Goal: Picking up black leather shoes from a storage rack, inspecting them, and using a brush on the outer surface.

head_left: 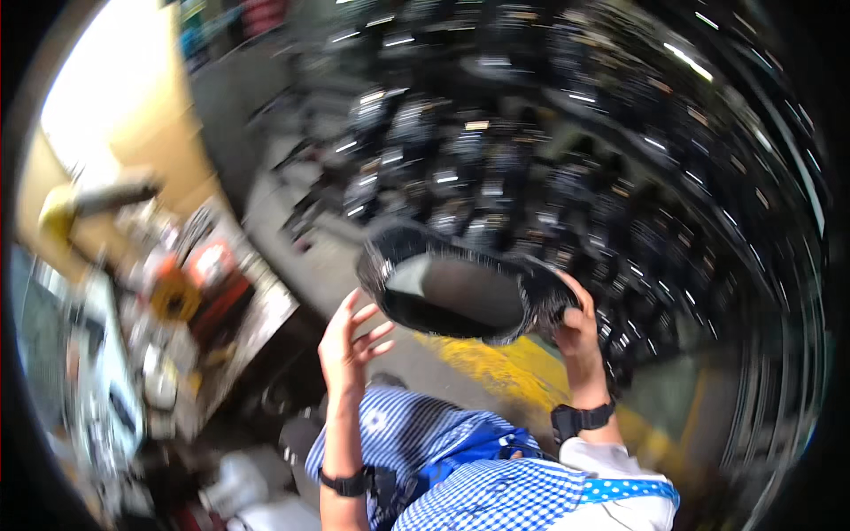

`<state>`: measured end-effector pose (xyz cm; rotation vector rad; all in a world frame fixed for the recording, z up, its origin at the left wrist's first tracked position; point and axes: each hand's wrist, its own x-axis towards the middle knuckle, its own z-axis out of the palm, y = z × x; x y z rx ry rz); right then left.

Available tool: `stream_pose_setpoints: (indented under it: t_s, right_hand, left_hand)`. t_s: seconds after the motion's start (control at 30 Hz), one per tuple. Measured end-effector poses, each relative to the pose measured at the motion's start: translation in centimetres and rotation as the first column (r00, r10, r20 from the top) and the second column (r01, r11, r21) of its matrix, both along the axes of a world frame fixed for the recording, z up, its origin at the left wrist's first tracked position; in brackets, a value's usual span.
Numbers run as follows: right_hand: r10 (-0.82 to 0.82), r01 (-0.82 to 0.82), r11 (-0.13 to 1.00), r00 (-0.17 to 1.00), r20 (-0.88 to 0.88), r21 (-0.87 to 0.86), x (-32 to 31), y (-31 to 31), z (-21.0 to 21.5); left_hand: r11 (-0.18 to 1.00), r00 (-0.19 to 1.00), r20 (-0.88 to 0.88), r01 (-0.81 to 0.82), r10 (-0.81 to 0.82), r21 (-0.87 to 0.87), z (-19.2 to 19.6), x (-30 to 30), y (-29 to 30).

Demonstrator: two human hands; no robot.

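Observation:
A black oval object (460,296) with a thick, rough-looking rim and a smooth, dark, partly shiny centre is held up in front of me. Motion blur hides its exact kind. My right hand (577,323) grips its right end, fingers at the far edge and thumb on the near side. Just off its lower left edge, my left hand (347,341) has its fingers spread and holds nothing. Dark bands circle both wrists.
Racks of dark, shiny pieces (469,142) fill the far and right side, smeared by motion. To the left stands a cluttered bench (257,327) with an orange-and-black round item (174,292). Worn yellow paint (505,367) marks the grey floor.

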<state>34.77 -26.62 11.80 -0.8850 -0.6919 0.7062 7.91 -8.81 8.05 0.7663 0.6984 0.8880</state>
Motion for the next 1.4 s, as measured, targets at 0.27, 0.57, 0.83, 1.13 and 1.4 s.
stream_pose_setpoints:
  t_s: [0.27, 0.57, 0.83, 1.13, 1.4]
  right_hand:
    - [-0.728, 0.725, 0.365, 0.613, -0.306, 0.584, 7.3, -18.3, 8.6]
    - [-0.998, 0.948, 0.026, 0.044, -0.047, 0.317, 21.1, -28.8, 16.6]
    - [-0.958, 0.965, -0.169, -0.114, 0.262, -0.198, 27.8, -34.8, 17.3]
    - [-0.919, 0.816, -0.382, -0.387, 0.079, -0.433, 34.3, -38.5, 19.6]
    - [-0.906, 0.886, -0.394, -0.33, 0.264, -0.244, 35.2, -38.8, 19.1]
  left_hand:
    - [0.918, 0.81, -0.432, 0.362, -0.396, -0.163, -14.9, 6.0, -2.0]
    - [0.867, 0.66, -0.583, 0.467, -0.474, -0.176, -19.1, 4.1, -2.9]
    - [0.881, 0.629, -0.635, 0.433, -0.448, -0.192, -20.1, 2.6, -2.3]
    - [0.89, 0.622, -0.655, 0.415, -0.429, -0.189, -20.8, 2.7, -2.1]
    - [0.912, 0.649, -0.651, 0.361, -0.395, -0.194, -20.9, 2.8, -2.3]
